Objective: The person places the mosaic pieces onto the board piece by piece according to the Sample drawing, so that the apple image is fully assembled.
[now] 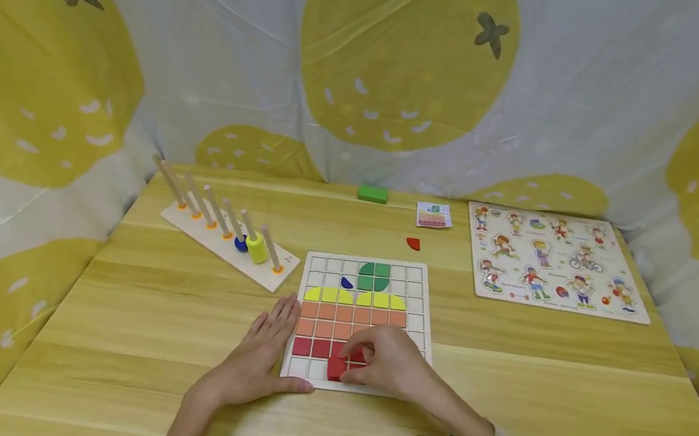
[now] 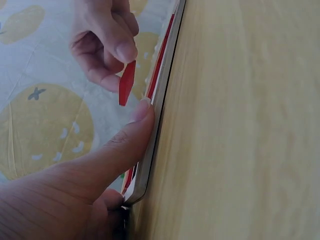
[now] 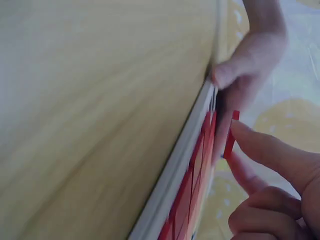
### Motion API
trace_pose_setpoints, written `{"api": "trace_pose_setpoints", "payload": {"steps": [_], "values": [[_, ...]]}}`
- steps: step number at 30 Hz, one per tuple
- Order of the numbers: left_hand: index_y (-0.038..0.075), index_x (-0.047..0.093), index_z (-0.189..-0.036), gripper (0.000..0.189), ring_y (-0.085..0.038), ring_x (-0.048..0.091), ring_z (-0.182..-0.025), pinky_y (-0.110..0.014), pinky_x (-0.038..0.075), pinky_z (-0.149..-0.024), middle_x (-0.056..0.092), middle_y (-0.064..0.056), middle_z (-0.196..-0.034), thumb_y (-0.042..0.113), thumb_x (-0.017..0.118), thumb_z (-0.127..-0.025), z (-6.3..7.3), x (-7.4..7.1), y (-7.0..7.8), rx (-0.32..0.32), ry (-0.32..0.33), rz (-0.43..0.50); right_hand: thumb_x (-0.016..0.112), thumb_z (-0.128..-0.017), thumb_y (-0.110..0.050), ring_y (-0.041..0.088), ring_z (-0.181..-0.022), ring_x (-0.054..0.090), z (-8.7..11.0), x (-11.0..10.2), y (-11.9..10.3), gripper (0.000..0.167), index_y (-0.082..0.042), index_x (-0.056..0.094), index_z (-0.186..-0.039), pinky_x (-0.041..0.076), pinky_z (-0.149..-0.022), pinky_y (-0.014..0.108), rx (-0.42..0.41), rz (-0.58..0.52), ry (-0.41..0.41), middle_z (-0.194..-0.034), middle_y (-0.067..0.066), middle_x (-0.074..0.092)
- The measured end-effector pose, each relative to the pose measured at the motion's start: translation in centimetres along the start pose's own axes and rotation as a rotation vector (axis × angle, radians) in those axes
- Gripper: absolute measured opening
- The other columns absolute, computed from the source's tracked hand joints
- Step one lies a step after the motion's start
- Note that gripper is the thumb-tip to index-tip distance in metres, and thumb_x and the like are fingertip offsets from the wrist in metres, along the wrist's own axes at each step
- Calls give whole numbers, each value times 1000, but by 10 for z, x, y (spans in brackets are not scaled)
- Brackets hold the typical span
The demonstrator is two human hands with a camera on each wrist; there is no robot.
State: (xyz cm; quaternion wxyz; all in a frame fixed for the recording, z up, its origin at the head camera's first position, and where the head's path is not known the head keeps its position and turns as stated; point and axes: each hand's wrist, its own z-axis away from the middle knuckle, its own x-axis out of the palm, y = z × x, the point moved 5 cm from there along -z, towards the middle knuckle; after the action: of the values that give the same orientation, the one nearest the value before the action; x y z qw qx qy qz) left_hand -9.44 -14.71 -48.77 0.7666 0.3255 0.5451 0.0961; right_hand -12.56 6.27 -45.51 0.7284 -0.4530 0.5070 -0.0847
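A white grid board lies on the wooden table, its cells partly filled with green, blue, yellow, orange and red tiles. Between thumb and fingers, my right hand pinches a red tile over the lower rows; the left wrist view shows this red tile tilted and raised off the board. My left hand lies along the board's left side with fingers extended, its thumb touching the near edge. Part of the red rows is hidden under my right hand.
Behind the board lie a red quarter-round piece, a small picture card and a green block. A peg stand with blue and yellow rings is at left. A figure puzzle board sits at right.
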Motion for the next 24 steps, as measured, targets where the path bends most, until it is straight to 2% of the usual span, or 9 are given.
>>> {"api": "trace_pose_setpoints", "payload": {"steps": [3, 6, 10, 16, 19, 24], "values": [[1, 2, -165, 124, -34, -4, -163, -59, 0, -131, -7, -13, -175, 57, 79, -85, 0, 1, -1, 2, -2, 4, 93, -73, -16, 2, -59, 41, -7, 13, -8, 19, -14, 81, -88, 29, -52, 18, 1, 34, 5, -60, -9, 55], [1, 2, -165, 125, -33, -5, -164, -59, 0, -131, -8, -12, -175, 57, 79, -84, -1, 2, -2, -3, -7, 5, 93, -73, -17, 2, -57, 41, -12, 21, -12, 19, -13, 80, -86, 29, -51, 18, 10, 68, 3, -57, -11, 48], [1, 1, -165, 127, -32, -6, -164, -58, 0, -131, -9, -11, -175, 57, 81, -83, -1, 2, -2, -7, -10, 5, 94, -72, -16, 4, -58, 43, -15, 25, -14, 19, -14, 79, -84, 32, -51, 19, 20, 100, 15, -58, -10, 50], [1, 0, -165, 128, -32, -6, -164, -58, -1, -131, -9, -11, -175, 55, 82, -82, 0, 1, -3, -13, -12, 12, 93, -74, -15, 3, -59, 44, -16, 27, -14, 20, -16, 82, -91, 32, -52, 19, 17, 70, 6, -59, -9, 52], [1, 0, -165, 128, -32, -6, -164, -58, -1, -131, -9, -11, -175, 56, 82, -82, 0, 1, -4, -14, -12, 11, 91, -77, -15, 1, -61, 45, -17, 27, -14, 17, -17, 84, -93, 33, -55, 18, 4, 61, 5, -61, -9, 60], [2, 0, -165, 128, -32, -6, -164, -58, -1, -131, -9, -11, -175, 57, 81, -82, -1, 1, -4, -15, -14, 5, 91, -77, -13, 1, -69, 54, -18, 29, -16, 15, -16, 85, -91, 40, -61, 18, -15, 65, 14, -80, -6, 78]]}}
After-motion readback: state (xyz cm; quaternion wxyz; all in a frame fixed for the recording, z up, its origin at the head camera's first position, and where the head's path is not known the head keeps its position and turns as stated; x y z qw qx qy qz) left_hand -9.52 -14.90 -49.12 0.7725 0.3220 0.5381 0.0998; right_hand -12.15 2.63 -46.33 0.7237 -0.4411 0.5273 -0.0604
